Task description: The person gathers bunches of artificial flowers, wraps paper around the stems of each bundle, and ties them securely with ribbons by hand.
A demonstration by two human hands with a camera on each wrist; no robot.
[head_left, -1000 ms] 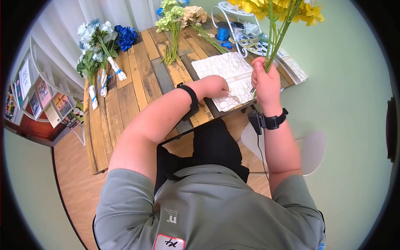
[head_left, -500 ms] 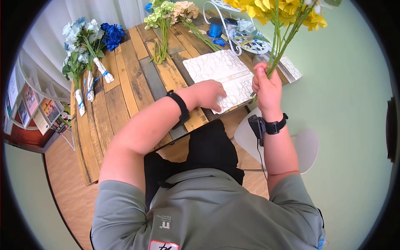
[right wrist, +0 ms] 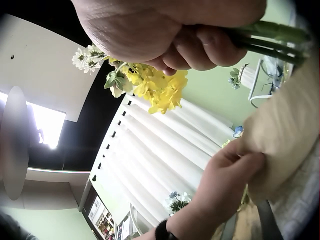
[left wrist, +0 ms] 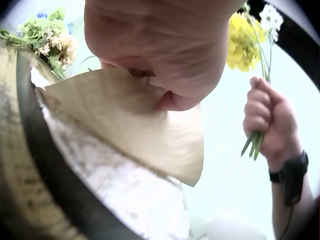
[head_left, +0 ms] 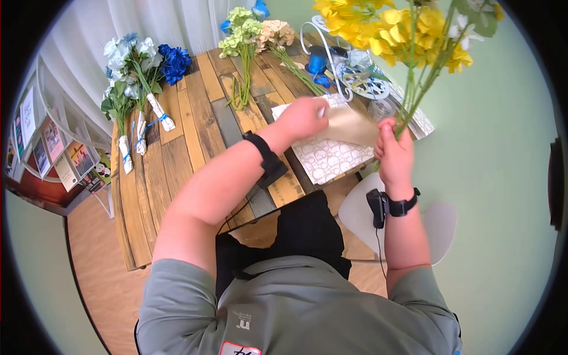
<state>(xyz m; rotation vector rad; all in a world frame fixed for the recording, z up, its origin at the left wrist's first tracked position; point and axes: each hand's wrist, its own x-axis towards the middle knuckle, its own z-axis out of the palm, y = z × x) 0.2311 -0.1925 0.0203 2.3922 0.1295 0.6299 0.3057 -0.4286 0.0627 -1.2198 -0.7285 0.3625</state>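
Note:
The left hand (head_left: 303,120) pinches the edge of a sheet of printed paper, lifted so that its plain tan underside (left wrist: 125,115) shows. More patterned paper (head_left: 325,158) lies flat beneath it on the table. Held up at the right, the right hand (head_left: 395,155) grips the green stems (right wrist: 272,40) of a bunch of yellow flowers (head_left: 408,35) with some small white ones (left wrist: 270,20). In the right wrist view the left hand (right wrist: 225,180) has thumb and fingers closed on the tan sheet.
Three wrapped bouquets (head_left: 157,112) lie at the table's left. Green flowers (head_left: 241,35) and peach flowers (head_left: 275,34) lie at the back. A blue ribbon spool (head_left: 318,58) stands by a white metal stand (head_left: 346,89). A white chair (head_left: 435,231) is below right.
The left hand has moved up and away from the table's near edge, raising the sheet and turning its tan side up. The yellow flowers have shifted slightly right and lower in view, still gripped.

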